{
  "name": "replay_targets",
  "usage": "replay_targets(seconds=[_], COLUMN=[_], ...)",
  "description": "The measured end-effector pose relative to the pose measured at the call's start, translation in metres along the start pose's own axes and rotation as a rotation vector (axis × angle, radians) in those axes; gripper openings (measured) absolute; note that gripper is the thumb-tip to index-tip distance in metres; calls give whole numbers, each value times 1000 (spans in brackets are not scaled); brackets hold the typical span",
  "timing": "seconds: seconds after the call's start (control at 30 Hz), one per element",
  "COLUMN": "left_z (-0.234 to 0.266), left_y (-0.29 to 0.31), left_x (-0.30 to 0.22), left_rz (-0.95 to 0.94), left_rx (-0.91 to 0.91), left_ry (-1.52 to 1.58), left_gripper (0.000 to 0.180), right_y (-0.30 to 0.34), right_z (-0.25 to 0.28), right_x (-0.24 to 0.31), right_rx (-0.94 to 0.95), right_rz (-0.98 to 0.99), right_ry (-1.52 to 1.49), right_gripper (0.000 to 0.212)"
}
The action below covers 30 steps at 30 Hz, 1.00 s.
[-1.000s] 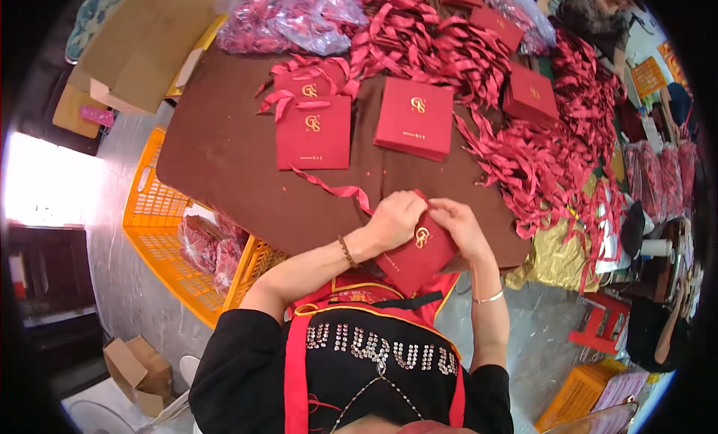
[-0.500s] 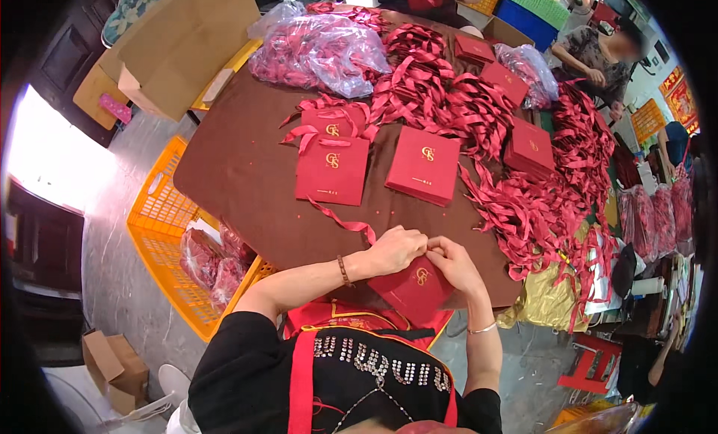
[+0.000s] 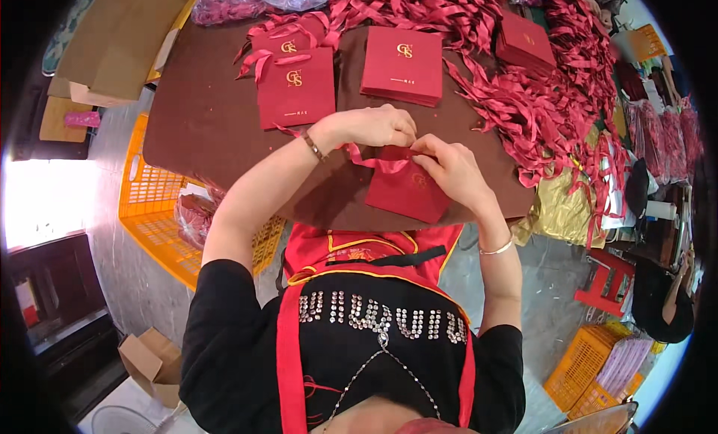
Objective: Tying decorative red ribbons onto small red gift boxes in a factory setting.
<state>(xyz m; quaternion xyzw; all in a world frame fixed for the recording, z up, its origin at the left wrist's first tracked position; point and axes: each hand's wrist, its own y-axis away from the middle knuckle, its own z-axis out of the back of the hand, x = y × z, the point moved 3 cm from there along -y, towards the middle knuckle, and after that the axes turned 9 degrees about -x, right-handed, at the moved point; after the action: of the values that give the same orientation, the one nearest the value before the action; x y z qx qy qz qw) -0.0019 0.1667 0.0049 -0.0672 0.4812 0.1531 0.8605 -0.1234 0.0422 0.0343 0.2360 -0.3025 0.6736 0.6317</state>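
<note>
1. Head view: a small red gift bag sits at the near edge of the brown surface, just under both hands.
2. The left hand pinches its red ribbon; the right hand grips the bag's top.
3. An orange crate beside the surface holds a packet of red pieces.

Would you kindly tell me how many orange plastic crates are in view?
2: one orange crate on the floor left of the table, another orange crate at lower right. Others may be hidden.
</note>
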Motion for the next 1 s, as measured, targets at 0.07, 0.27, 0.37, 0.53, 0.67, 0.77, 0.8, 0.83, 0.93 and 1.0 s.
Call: replay_targets(seconds=[0.07, 0.27, 0.37, 0.53, 0.67, 0.77, 0.8, 0.83, 0.93, 1.0], left_z=[-1, -10, -16, 0, 28, 26, 28, 32, 49, 51], left_y=[-3, -12, -14, -22, -15, 1, 8, 16, 52, 83], left_x=[-7, 13, 20, 26, 21, 20, 16, 8, 2, 16], left_rz=[34, 176, 161, 147, 114, 40, -33, -30, 216, 136], left_rx=[268, 400, 286, 51, -405, -621, -675, -672, -585, -551], left_ry=[111, 162, 184, 212, -226, -255, -327, -329, -256, -312], left_gripper=[25, 26, 23, 17, 15, 18, 20, 20, 19, 18], right_y=[3, 7, 6, 3, 1, -2, -3, -4, 3, 14], right_z=[0, -3, 0, -5, -7, -13, -14, -16, -12, -3], right_x=[1, 7, 5, 5, 2, -6, -11, -19, -36, -42], right_rx=[11, -10, -43, -11, -27, -22, -46, -75, -214, -380], right_rz=[23, 77, 79, 66, 105, -20, -61, -105, 77, 117], right_ry=[8, 10, 37, -39, -37, -142, -158, -176, 63, 153], right_gripper=[14, 13, 13, 15, 15, 18, 18, 18, 18, 14])
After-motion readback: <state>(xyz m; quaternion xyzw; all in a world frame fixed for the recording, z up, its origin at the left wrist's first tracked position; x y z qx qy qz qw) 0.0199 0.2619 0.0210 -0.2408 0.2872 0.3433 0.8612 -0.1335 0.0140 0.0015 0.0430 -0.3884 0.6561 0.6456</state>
